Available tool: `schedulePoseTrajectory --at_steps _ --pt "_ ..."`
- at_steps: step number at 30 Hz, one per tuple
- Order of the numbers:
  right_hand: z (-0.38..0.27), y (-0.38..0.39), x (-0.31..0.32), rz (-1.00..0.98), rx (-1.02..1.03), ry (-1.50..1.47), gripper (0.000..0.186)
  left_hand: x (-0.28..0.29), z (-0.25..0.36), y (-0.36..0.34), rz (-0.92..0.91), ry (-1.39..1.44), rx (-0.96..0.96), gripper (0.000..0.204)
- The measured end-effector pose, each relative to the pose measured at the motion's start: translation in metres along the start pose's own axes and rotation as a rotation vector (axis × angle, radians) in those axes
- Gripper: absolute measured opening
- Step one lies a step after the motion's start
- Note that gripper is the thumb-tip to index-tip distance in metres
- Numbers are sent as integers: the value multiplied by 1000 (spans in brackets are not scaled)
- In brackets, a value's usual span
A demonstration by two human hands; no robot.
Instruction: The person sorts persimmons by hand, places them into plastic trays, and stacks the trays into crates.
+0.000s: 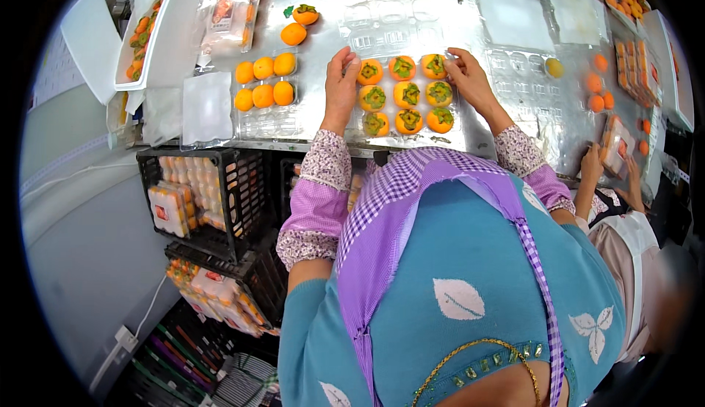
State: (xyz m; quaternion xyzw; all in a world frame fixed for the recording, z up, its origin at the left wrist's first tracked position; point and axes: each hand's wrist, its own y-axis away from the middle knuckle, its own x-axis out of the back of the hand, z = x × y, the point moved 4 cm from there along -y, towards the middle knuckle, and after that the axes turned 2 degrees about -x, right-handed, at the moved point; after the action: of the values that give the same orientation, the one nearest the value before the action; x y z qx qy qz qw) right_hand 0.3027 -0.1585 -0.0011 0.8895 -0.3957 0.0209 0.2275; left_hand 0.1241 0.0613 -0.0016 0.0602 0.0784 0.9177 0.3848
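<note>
In front of me a clear plastic tray (388, 106) stands near the table's front edge, filled with rows of orange persimmons (406, 95), their green leafy tops facing up. My left hand (340, 88) is curled at the tray's far left corner, fingertips beside a persimmon. At the far right corner my right hand (470, 78) has its fingers bent over the rim, close to the corner persimmon. Both hands seem to grip the tray by its sides. To the left, another clear tray (290, 117) has persimmons in its far rows, stem side down.
Loose persimmons (294, 34) and a sealed pack (231, 18) lie farther left. A white foam box (163, 29) stands at the left edge. Black crates (242, 209) with packed fruit are stacked below. Right of me, a co-worker's hands (591, 165) hold a fruit pack (617, 143).
</note>
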Motion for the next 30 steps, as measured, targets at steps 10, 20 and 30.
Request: schedulePoseTrajectory --at_steps 10,20,30 --pt "-16 34 9 340 430 456 43 -10 27 35 82 -506 -220 43" --pt "-70 37 -44 79 737 785 40 -21 28 57 100 -671 -349 45" --pt "-60 17 -21 268 651 620 35 -16 21 71 192 -538 -153 46"
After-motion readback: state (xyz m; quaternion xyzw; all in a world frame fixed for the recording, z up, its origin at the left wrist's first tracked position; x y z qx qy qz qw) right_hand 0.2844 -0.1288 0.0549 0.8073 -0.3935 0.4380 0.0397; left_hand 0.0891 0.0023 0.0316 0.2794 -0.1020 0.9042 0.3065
